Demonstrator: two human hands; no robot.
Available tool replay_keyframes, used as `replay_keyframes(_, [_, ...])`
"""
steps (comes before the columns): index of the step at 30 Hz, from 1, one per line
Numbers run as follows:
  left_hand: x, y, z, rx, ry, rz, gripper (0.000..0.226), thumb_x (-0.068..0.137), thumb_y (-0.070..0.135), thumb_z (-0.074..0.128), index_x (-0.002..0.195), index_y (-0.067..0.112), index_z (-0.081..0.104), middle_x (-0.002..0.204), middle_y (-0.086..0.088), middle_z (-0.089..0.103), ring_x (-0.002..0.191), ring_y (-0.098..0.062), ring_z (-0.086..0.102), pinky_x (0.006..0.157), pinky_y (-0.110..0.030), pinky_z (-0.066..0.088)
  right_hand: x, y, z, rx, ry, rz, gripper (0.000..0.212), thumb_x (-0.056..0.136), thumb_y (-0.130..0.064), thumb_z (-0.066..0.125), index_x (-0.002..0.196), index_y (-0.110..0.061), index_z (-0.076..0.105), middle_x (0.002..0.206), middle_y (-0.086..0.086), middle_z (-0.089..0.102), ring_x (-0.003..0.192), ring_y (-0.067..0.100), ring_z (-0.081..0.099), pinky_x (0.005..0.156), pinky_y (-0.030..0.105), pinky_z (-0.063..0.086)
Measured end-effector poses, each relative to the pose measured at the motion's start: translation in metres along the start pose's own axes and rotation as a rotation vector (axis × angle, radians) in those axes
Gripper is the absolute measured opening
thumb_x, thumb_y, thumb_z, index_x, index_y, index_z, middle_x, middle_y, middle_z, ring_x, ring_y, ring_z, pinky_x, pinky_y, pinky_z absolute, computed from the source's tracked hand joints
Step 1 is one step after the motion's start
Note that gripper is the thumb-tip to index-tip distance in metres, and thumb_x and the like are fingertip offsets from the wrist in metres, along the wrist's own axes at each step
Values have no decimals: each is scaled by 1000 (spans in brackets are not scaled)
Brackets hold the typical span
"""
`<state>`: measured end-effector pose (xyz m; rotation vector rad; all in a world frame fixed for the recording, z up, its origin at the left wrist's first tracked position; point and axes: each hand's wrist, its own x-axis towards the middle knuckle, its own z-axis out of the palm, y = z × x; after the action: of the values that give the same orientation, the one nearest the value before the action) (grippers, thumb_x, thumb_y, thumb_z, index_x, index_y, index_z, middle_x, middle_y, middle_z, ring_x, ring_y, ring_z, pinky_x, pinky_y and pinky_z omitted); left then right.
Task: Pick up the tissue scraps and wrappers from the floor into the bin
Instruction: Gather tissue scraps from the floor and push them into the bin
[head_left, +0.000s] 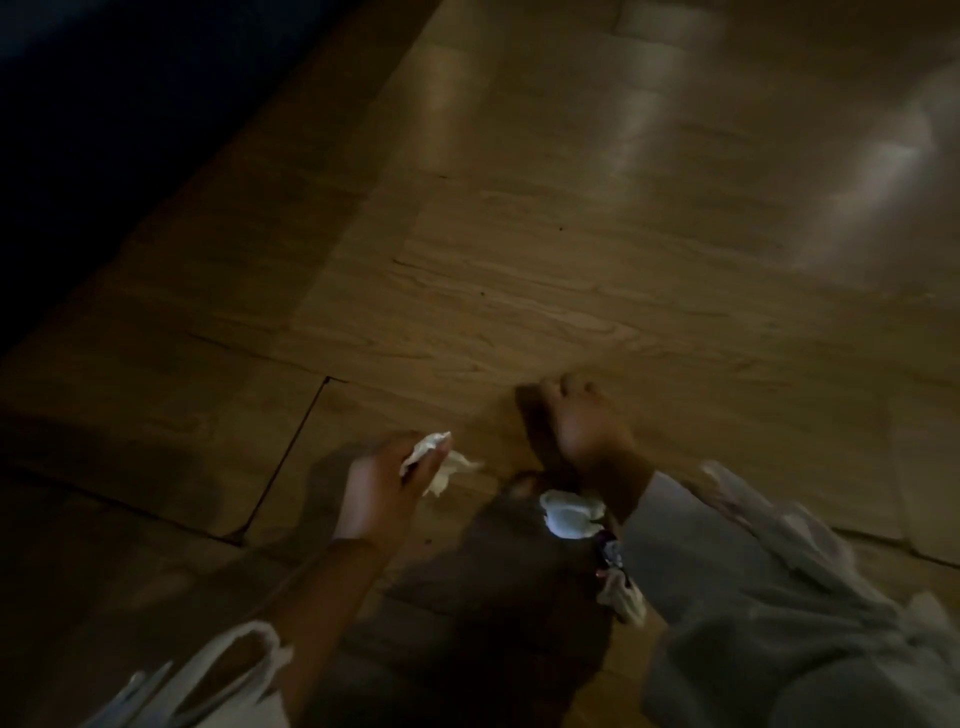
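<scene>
Dim light, view blurred. Left hand (387, 486) pinches a crumpled tissue scrap (428, 449) between thumb and fingers, held just above the wood-pattern floor (571, 234), near centre. Right hand (584, 431) is down at the floor further right, fingers curled under; too smeared to tell whether it grips anything.

Step in hand, by my reading: gathering loose litter before it goes to the bin. To do it well:
- keep the left pinch firm, as the tissue is light and drops easily
- close the right fingertips flat against the floor and scoop rather than pluck
- take the pieces by the right wrist next

Count:
- Tissue pieces: three. One is in the left hand. One is a white wad (569, 514) just under the right wrist. One is a small scrap (623, 600), nearer.
- Wrapper (609, 552): one, dark and patterned, between the wad and the small scrap.
- Hands: two.
- Bin: none identifiable. A white looped handle (244, 654) at near left may belong to a bag.
</scene>
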<state>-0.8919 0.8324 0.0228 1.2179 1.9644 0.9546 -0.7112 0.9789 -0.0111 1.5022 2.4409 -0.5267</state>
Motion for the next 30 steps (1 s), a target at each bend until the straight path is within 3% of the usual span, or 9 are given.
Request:
replay_keyframes(3, [-6,20,13,18,-91,3,15,88,29,60,73,27,64,69,7,64,71,6,63,62,-6,44,9,6,-15,270,-46,117,35,97,-23,41,128,-7,45,124,15,52,114,30,51,93,38,38])
replay_keyframes(7, [-10,44,43,156,-91,117,30,83,42,61,64,18,57,64,4,57,62,-8,57,64,-8,40,-29,29,-39,586,136,108,12,95,-16,47,92,-9,56,82,11,59,77,24,57,70,26,40])
replay_keyframes(11, [-22,54,84,261,-197,241,61,73,64,38,102,18,66,115,-1,56,110,-23,49,95,-34,34,-103,74,-55,772,197,309,15,95,-19,49,82,-12,50,67,1,52,51,12,48,40,13,40])
replay_keyframes(13, [-29,50,107,352,-305,241,75,72,68,40,121,14,60,141,-5,42,131,-27,35,108,-39,23,-145,101,-53,785,208,432,16,94,-18,52,81,-9,49,66,5,56,47,17,49,37,21,41])
replay_keyframes(15, [-40,40,129,485,-388,302,88,62,78,33,119,18,61,144,-3,40,136,-26,31,114,-43,13,-187,122,-49,759,218,521,16,93,-17,54,79,-10,50,67,5,60,45,13,54,38,21,42])
replay_keyframes(18, [-49,25,151,624,-367,501,76,58,78,38,98,21,69,119,-2,62,118,-23,42,105,-47,26,-239,139,-27,739,279,648,17,93,-14,54,78,-6,51,61,-2,56,38,-3,53,35,10,36])
replay_keyframes(23, [-50,19,156,644,-261,654,45,62,49,50,89,17,66,95,-9,68,95,-30,52,82,-49,46,-283,120,24,735,292,733,12,92,-22,54,83,-15,52,65,-7,51,57,9,57,45,13,39])
replay_keyframes(26, [-52,15,153,571,-153,952,37,63,42,40,92,21,51,75,-8,69,80,-23,40,70,-35,38,-305,92,43,725,196,667,12,93,-26,53,95,-16,59,67,-17,49,60,0,55,54,10,38])
replay_keyframes(30, [-62,21,155,618,-273,994,39,67,43,38,100,27,48,87,-2,69,85,-20,40,66,-36,52,-319,75,59,766,417,719,20,95,-29,48,76,-26,54,63,-14,51,60,-6,48,59,14,38])
